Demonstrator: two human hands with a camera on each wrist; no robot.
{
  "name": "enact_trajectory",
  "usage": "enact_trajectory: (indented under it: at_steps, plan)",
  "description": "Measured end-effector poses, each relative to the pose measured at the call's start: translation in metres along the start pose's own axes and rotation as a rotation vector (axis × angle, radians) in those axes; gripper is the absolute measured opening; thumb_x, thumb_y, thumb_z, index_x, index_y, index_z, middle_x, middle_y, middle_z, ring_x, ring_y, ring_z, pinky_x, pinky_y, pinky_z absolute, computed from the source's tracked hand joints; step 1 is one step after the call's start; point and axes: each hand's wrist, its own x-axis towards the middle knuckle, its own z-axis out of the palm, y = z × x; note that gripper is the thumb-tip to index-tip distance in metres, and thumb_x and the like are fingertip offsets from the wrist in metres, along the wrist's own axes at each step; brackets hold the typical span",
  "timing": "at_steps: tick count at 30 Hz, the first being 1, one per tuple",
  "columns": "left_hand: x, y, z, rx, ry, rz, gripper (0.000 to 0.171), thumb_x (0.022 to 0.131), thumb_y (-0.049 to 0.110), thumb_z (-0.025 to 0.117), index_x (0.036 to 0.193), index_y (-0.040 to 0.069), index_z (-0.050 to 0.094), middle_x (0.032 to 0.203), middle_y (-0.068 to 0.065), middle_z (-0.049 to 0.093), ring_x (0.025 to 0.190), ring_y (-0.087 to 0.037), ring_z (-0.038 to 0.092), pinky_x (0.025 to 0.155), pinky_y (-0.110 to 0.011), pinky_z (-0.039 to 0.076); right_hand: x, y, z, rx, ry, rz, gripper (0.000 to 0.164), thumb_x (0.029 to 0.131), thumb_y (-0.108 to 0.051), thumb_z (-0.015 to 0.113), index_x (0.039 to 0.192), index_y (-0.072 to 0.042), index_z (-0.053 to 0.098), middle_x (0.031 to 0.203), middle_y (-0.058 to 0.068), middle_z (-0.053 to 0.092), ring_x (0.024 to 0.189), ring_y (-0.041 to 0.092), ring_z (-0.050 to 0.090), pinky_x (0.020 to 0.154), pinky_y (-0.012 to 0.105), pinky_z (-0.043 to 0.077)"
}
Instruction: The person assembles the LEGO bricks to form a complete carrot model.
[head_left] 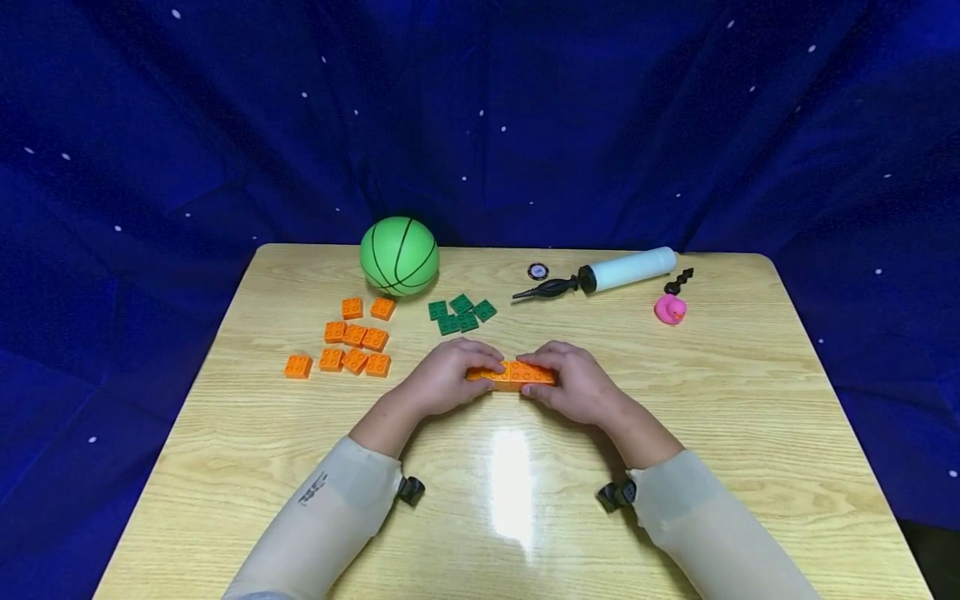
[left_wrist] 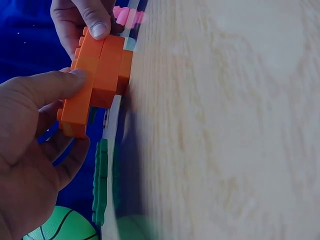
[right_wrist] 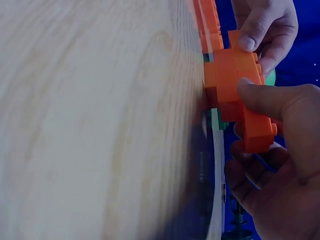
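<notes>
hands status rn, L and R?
Left hand: holding the left end of the orange brick stack, thumb against its near side.
Right hand: holding the right end of the same stack, thumb likewise.

White glare [head_left: 512, 487] marks the bright tabletop [head_left: 750, 400], while both wrist views look dimmer and hazy.

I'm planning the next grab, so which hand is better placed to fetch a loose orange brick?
Probably the left hand: the loose orange bricks lie on its side, farther from the right hand. Both grip the joined orange bricks, so the left should release first.
</notes>
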Motion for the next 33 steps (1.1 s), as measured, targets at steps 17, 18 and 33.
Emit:
enact_trajectory:
  at_steps: [17,18,33]
  plan:
    - [0.0,0.0,-0.003,0.001,0.025,0.011,0.022,0.094,0.017,0.078,0.116,0.013,0.079,0.13,-0.002,0.07,0.127,-0.023,0.06,0.113,-0.043,0.043,0.006,-0.01,-0.004,-0.095,-0.03,-0.003,0.047,0.092,-0.027,0.082,0.134,-0.01,0.071,0.104,-0.001,0.064,0.088,0.016,0.058,0.08,0.036,0.052]
    - [0.0,0.0,-0.003,0.001,0.019,0.007,0.022,0.095,0.017,0.078,0.117,0.013,0.079,0.13,-0.002,0.069,0.127,-0.023,0.06,0.113,-0.043,0.043,0.006,-0.009,-0.004,-0.093,-0.033,0.004,0.047,0.092,-0.028,0.081,0.134,-0.011,0.071,0.105,-0.001,0.064,0.089,0.016,0.059,0.081,0.037,0.052]
    - [-0.006,0.001,0.001,0.003,0.016,-0.02,0.032,0.095,0.019,0.077,0.127,0.02,0.072,0.135,0.002,0.065,0.132,-0.019,0.056,0.114,-0.04,0.042,-0.003,0.004,-0.004,-0.021,-0.008,0.0,0.048,0.09,-0.029,0.083,0.132,-0.009,0.07,0.119,0.004,0.066,0.103,0.02,0.062,0.092,0.04,0.053]
